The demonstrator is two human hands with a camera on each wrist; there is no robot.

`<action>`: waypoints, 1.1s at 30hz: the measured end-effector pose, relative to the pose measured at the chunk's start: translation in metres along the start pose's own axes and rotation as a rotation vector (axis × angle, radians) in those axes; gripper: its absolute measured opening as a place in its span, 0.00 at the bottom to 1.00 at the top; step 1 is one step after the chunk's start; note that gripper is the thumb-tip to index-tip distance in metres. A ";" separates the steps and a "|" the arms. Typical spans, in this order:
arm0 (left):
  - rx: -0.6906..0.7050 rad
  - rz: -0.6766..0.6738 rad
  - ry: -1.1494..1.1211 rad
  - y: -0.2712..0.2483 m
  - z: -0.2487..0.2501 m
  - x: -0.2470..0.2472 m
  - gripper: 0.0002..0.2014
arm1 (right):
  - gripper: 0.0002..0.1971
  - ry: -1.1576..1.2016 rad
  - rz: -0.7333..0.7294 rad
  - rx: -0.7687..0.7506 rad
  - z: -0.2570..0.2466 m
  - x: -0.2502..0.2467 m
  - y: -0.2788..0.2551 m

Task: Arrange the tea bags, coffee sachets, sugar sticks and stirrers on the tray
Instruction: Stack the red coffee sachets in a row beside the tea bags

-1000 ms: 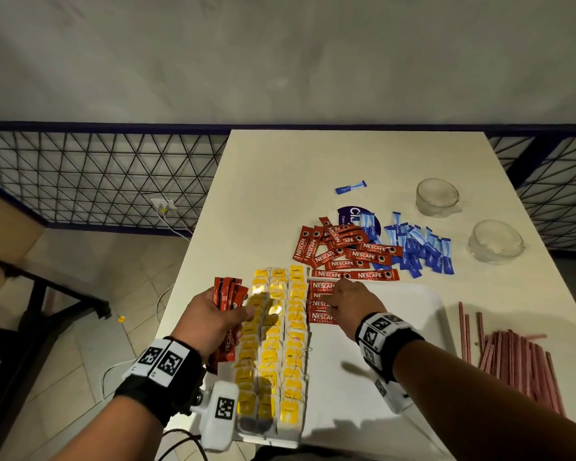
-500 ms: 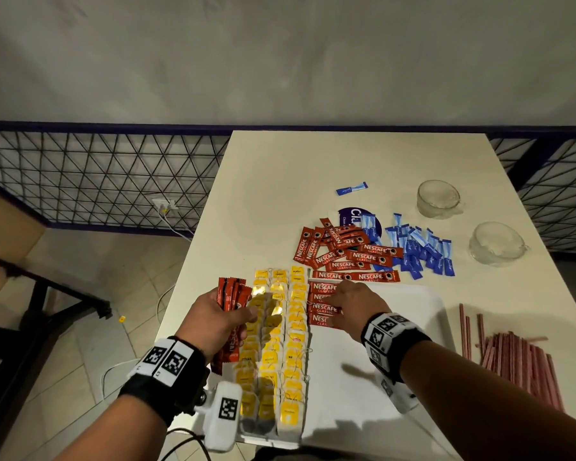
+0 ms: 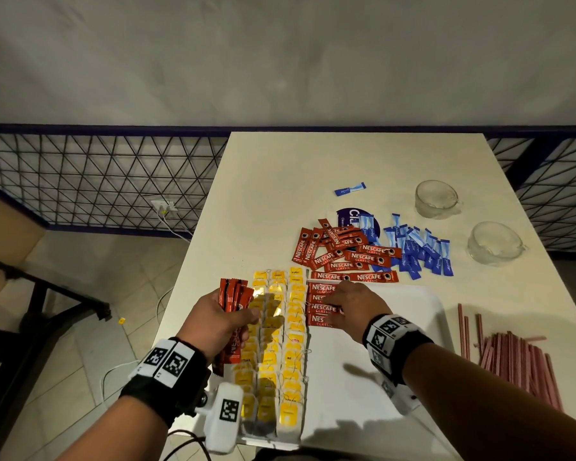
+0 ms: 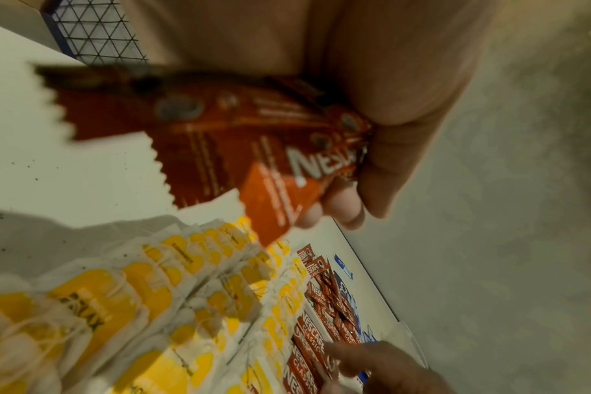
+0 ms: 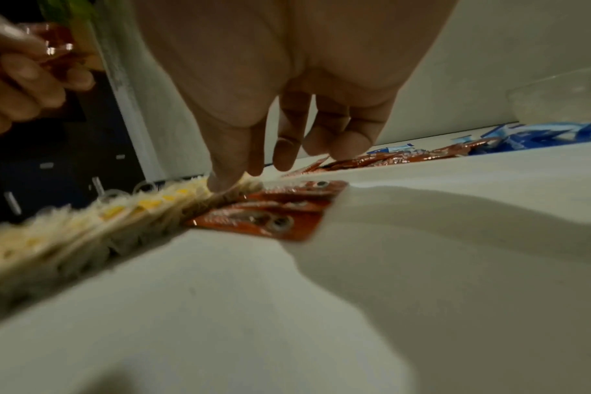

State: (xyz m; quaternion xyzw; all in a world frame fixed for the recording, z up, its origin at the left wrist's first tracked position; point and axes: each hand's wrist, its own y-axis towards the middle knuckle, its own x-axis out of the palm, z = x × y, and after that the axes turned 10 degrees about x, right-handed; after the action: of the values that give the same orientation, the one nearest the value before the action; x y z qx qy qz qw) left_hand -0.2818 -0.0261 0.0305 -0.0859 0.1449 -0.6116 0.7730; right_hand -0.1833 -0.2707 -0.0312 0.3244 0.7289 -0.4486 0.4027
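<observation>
My left hand (image 3: pixel 243 316) grips a bundle of red coffee sachets (image 3: pixel 234 299) upright over the left edge of the white tray (image 3: pixel 399 380); the left wrist view shows its fingers (image 4: pixel 341 205) curled round them (image 4: pixel 253 138). Three columns of yellow tea bags (image 3: pixel 276 347) fill the tray's left side. Beside them lie several coffee sachets (image 3: pixel 320 307) in a stack of rows. My right hand (image 3: pixel 336 306) rests on these with loose fingers, its thumb (image 5: pixel 226 173) pressing at the seam by the tea bags (image 5: pixel 85 221). Loose sachets (image 3: pixel 343 254), blue sugar sticks (image 3: pixel 416 252) and pink stirrers (image 3: pixel 512 357) lie on the table.
Two glass cups (image 3: pixel 436 197) (image 3: pixel 494 242) stand at the table's far right. A single sugar stick (image 3: pixel 350 189) lies apart, farther back. A purple-printed packet (image 3: pixel 348 217) sits under the loose pile. A wire fence (image 3: pixel 97 181) and floor are left of the table's edge.
Both hands stay nearly where they were. The left hand's bundle has edged slightly right toward the tea bags; the right hand remains on the tray's sachets.
</observation>
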 end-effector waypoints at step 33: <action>0.044 -0.069 0.056 0.003 0.014 0.039 0.07 | 0.04 1.093 -0.096 0.472 0.036 -0.018 -0.055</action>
State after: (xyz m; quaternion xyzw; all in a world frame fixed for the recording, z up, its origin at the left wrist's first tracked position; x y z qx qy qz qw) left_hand -0.2660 -0.0633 0.0378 -0.0567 0.1498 -0.6432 0.7488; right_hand -0.2098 -0.3270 -0.0037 0.5556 0.7251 -0.3840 -0.1346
